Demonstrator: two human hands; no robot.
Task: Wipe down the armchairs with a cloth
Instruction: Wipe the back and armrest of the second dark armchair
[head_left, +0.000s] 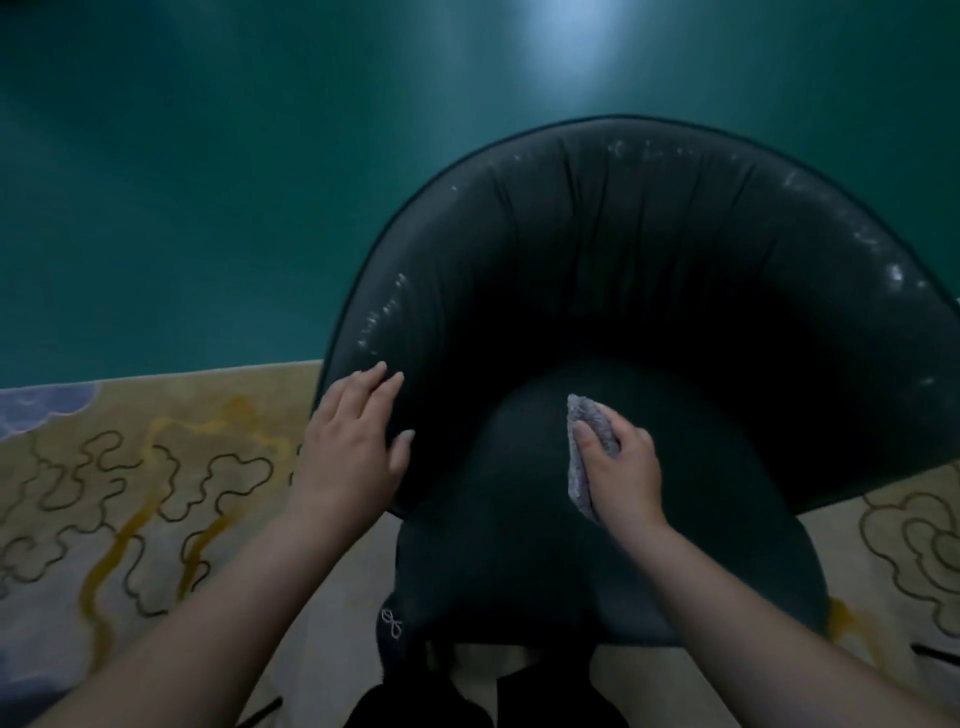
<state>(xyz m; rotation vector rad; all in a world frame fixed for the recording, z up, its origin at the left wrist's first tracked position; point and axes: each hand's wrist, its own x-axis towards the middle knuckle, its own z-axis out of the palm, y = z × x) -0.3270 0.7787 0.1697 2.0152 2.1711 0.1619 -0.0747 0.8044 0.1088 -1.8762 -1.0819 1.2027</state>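
So the biggest thing here is the teal floor, shiny, with a pale glare patch near the top. Next up is the armchair, a dark green tub-style one with a curved, padded back that wraps around the seat; there are whitish scuffs or flecks along the top of the padding on both sides. It sits on a beige rug with dark squiggly cloud outlines, yellow streaks and a bluish-purple patch at the far left.

The left hand rests flat on the chair's left arm, fingers straight and spread, not gripping anything. The right hand has its fingers curled round a small grey-lilac cloth, holding it bunched against the seat cushion right where it meets the backrest.

Only marking I can spot is a little white looped squiggle on dark fabric near the seat's lower left edge. Looks like a logo, can't read it as letters.
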